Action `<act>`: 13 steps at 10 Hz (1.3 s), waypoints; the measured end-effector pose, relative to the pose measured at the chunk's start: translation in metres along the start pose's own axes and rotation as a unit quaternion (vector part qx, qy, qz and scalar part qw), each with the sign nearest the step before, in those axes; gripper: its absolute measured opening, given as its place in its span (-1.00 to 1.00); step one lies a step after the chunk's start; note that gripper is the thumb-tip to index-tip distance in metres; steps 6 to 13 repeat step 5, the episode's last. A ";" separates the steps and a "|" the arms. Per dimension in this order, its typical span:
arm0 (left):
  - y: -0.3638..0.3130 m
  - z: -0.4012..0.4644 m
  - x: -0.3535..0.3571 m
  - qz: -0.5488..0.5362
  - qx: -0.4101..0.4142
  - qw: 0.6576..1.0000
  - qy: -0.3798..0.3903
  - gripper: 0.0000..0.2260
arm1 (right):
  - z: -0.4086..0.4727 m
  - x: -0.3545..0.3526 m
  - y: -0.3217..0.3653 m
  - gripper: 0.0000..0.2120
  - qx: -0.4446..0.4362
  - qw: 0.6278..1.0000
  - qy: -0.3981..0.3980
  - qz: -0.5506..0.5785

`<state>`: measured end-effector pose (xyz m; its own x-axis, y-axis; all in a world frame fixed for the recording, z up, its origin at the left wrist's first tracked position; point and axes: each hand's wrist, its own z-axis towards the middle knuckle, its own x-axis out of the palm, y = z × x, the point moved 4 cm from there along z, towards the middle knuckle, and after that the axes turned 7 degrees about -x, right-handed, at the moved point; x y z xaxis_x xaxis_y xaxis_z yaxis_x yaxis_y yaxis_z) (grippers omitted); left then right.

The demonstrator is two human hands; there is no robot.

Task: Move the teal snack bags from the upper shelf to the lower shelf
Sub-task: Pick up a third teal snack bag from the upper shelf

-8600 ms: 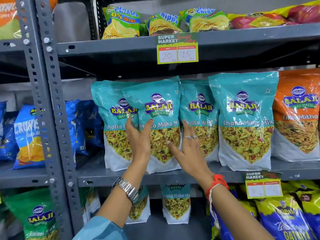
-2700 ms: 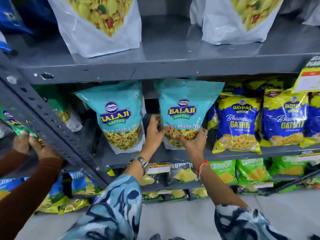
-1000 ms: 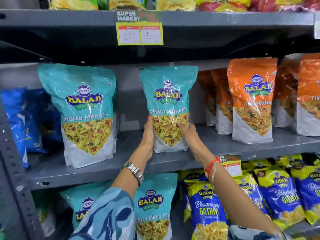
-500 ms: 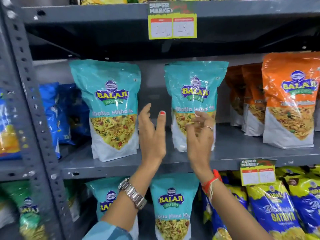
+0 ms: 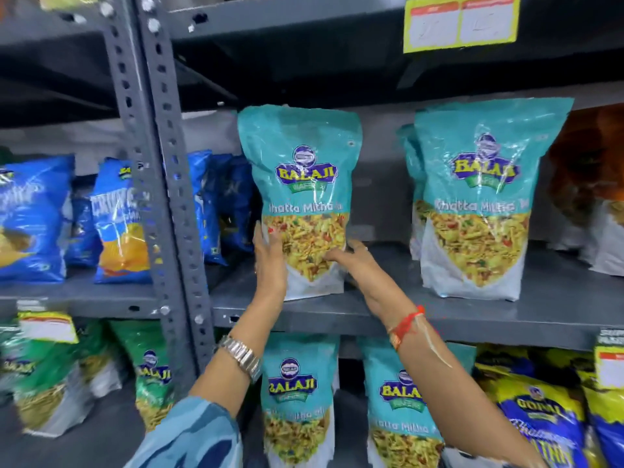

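A teal snack bag (image 5: 300,197) stands on the upper shelf (image 5: 472,319), just right of the grey upright. My left hand (image 5: 270,261) presses its lower left side with the thumb on the front. My right hand (image 5: 354,265) grips its lower right corner. Further right on the same shelf stands a second teal bag (image 5: 479,204), with a third (image 5: 410,184) half hidden behind it. Two teal bags (image 5: 297,400) (image 5: 401,407) stand on the lower shelf (image 5: 101,437), below my arms.
A perforated grey upright (image 5: 162,184) splits the racks. Blue chip bags (image 5: 118,224) fill the left bay and orange bags (image 5: 594,184) sit at far right. Green bags (image 5: 152,376) and yellow-blue bags (image 5: 540,417) flank the lower teal ones. A price tag (image 5: 461,21) hangs above.
Both hands were raised and apart in the gap between the two upper teal bags. They have moved left and closed on the left teal bag.
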<state>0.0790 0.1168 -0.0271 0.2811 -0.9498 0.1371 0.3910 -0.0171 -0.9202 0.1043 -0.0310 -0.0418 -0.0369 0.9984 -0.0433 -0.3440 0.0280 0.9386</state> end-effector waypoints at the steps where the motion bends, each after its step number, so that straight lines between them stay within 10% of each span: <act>1: 0.004 0.014 -0.003 -0.025 -0.068 0.997 0.005 -0.50 | -0.005 0.001 -0.001 -0.24 -0.011 0.999 -0.029 -0.006; 13: 0.014 0.027 -0.007 -0.124 -0.176 0.975 0.052 -0.45 | -0.019 0.004 0.010 -0.24 -0.051 0.996 -0.070 -0.023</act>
